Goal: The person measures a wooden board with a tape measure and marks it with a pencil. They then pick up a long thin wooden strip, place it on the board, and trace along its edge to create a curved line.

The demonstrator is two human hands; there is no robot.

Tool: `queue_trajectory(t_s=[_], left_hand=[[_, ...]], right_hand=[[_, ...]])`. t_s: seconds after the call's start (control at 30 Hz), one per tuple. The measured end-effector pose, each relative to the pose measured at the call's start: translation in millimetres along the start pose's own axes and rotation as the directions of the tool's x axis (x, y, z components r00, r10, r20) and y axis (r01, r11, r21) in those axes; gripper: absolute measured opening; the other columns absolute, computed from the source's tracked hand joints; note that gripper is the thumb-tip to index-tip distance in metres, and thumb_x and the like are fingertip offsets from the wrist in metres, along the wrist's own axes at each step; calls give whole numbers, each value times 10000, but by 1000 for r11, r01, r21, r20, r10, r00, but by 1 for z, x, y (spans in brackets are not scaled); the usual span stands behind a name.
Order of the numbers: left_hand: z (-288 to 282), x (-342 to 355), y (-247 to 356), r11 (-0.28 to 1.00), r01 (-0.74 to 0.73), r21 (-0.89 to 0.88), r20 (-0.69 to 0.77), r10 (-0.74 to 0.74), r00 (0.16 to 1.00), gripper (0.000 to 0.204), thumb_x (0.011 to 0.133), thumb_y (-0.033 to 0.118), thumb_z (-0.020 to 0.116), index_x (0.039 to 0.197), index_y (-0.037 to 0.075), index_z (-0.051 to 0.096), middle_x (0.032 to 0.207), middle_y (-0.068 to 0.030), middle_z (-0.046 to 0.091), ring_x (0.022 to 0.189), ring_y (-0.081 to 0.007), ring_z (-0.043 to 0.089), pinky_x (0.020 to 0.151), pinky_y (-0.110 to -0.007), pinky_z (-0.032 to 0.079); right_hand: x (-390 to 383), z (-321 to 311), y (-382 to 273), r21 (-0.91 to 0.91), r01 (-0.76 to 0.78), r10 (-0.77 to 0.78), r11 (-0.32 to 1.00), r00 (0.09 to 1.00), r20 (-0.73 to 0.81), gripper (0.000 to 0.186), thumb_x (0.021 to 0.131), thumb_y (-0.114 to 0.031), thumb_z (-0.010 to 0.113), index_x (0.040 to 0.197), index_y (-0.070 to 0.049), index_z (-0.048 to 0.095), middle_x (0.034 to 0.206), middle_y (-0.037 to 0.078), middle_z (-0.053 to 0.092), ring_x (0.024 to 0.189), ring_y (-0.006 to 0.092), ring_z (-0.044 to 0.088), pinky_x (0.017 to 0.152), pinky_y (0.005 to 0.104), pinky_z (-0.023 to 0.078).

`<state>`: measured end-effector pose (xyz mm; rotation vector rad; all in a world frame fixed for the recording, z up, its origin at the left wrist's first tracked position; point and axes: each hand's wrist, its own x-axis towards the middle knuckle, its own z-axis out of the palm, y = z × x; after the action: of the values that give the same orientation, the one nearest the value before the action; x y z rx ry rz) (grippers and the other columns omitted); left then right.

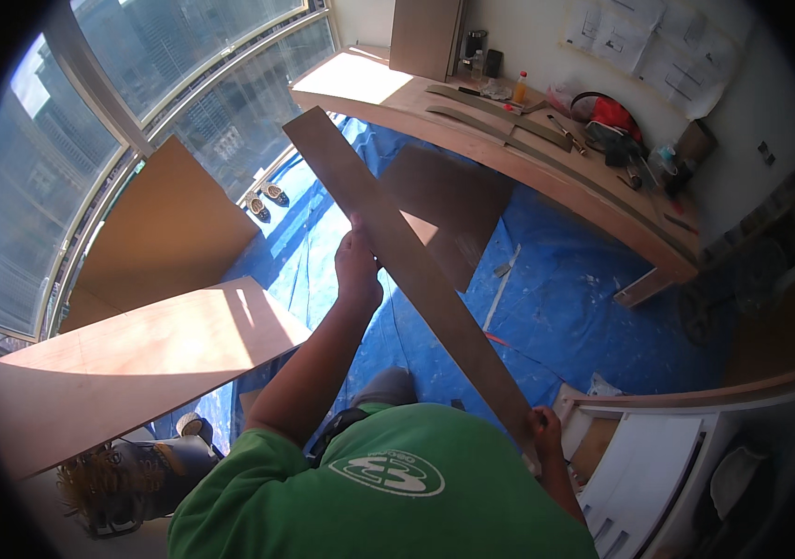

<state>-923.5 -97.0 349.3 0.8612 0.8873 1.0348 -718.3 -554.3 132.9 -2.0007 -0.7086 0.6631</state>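
I hold a long, narrow brown board (434, 316) that runs diagonally from the upper middle down to the lower right. My left hand (358, 264) grips its near edge around mid-length, fingers closed on it. My right hand (546, 433) is closed on its lower end, beside the front of my green shirt. A brown sheet (434, 196) lies on the blue tarp (593, 261) beyond the board. A pale plywood panel (127, 373) lies left of my left forearm.
A workbench (509, 126) with strips, tools, bottles and a red bag runs along the back wall. A tan sheet (146, 242) leans by the windows, near shoes (267, 200). A yellow-coiled machine (118, 484) sits lower left, a white cabinet (639, 475) lower right.
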Motion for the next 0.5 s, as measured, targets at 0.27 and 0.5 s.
queue_trajectory(t_s=[0.27,0.5], left_hand=[[107,116,-49,982,118,-146,171,-93,981,597,1125,575,435,1447,85,545,1315,-76,672,1205,-234,641,1018,-458,487],[192,167,-116,848,522,93,336,-520,785,769,1104,632,405,1565,17,368,1561,-194,442,1506,-365,399,1245,-605,328]], right_hand=[[105,-36,-37,17,-72,74,997,985,-155,231,976,-254,770,1035,-39,709,879,26,650,856,124,610,804,306,506],[255,-61,-188,-392,-2,-188,920,875,-445,236,956,-328,788,955,-108,703,762,65,728,725,271,714,756,437,456]])
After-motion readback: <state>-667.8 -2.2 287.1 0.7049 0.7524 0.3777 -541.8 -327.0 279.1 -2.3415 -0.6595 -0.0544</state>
